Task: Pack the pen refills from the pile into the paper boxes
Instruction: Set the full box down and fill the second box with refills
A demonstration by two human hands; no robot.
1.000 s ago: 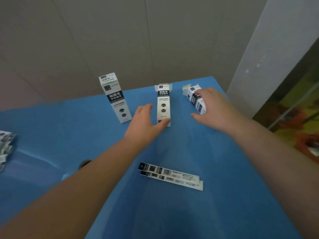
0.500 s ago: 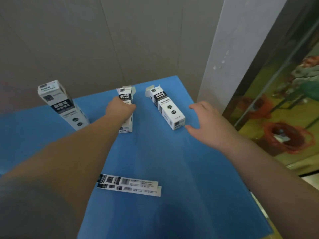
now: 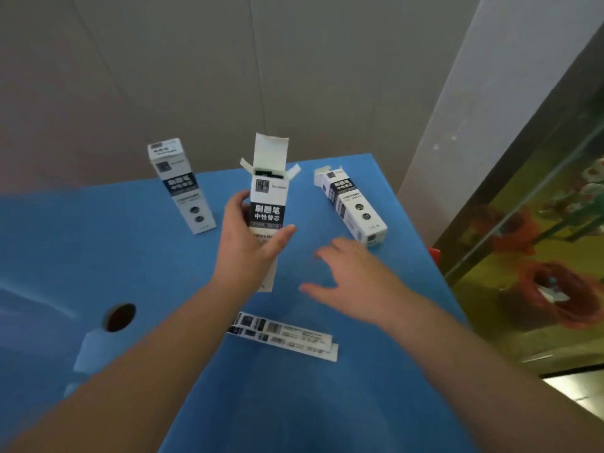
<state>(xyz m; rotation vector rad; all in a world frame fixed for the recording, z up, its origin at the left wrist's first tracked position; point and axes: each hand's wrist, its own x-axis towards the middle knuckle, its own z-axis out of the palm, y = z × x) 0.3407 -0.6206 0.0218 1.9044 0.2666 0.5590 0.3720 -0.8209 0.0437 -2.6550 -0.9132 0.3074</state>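
Note:
My left hand [image 3: 250, 238] grips a tall white and black paper box [image 3: 268, 204], lifted off the blue table [image 3: 327, 403] with its top flap open and dark contents showing inside. My right hand [image 3: 353, 279] hovers to its right with fingers spread, holding nothing. A shut box [image 3: 183, 186] stands upright at the back left. Another box [image 3: 351, 206] leans at the back right with its flap partly open. Two flat refill packs [image 3: 284, 335] lie side by side on the table in front of my hands.
The table's right edge [image 3: 434, 266] drops off beside a white pillar and a glass pane with red things behind it. A round dark hole [image 3: 120, 317] sits in the table at the left, with a pale object beneath it. A grey wall stands behind.
My left hand has lifted the middle box off the table toward me, and its top flap now stands open. My right hand has moved left, nearer that box.

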